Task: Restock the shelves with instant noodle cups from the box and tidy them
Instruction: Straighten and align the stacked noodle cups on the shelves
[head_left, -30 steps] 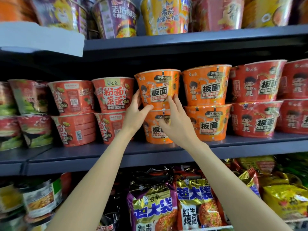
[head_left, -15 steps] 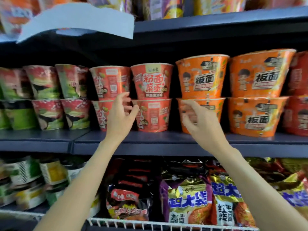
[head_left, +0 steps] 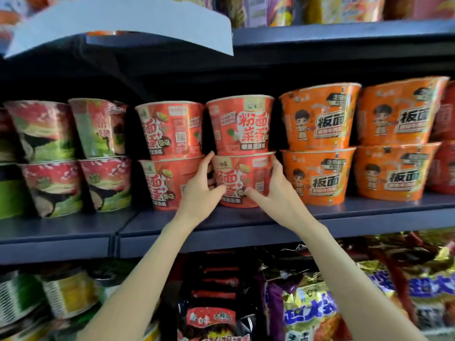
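A: Where's the cup?
B: Red cup (head_left: pixel 242 179), bottom of a two-high stack, middle shelf (head_left: pixel 246 225), near the front edge. Both hands on it. Left hand (head_left: pixel 200 190) grips its left side, thumb across the front, fingers curled round behind. Right hand (head_left: pixel 275 193) grips the right side, thumb on the front low down, fingers wrapped round the side.
A: What's on top?
B: Top cup (head_left: pixel 242 125), same red brand, sitting straight on it, label facing out.
A: Neighbours?
B: Just left, another red stack (head_left: pixel 170 153), two high, labels turned partly away. Further left, green-and-red cups (head_left: pixel 66 156), two stacks, two high, blurry. Right side, orange cups (head_left: pixel 320 143), two stacks of two w/ a cartoon figure on each; more red ones past them at the frame edge, cut off.
A: Shelf itself?
B: Dark blue metal, two sections w/ a seam left of the red stacks. Dark at the back, above the cups.
A: Rest of the place?
B: Top shelf (head_left: pixel 344 33) has more cups, only bottoms visible. White card (head_left: pixel 123 28) hangs off its front edge, upper left. Below, noodle bags (head_left: pixel 307 311) in foil, purple and gold, plus dark red packs; bottom left more cups (head_left: pixel 56 294), blurred.
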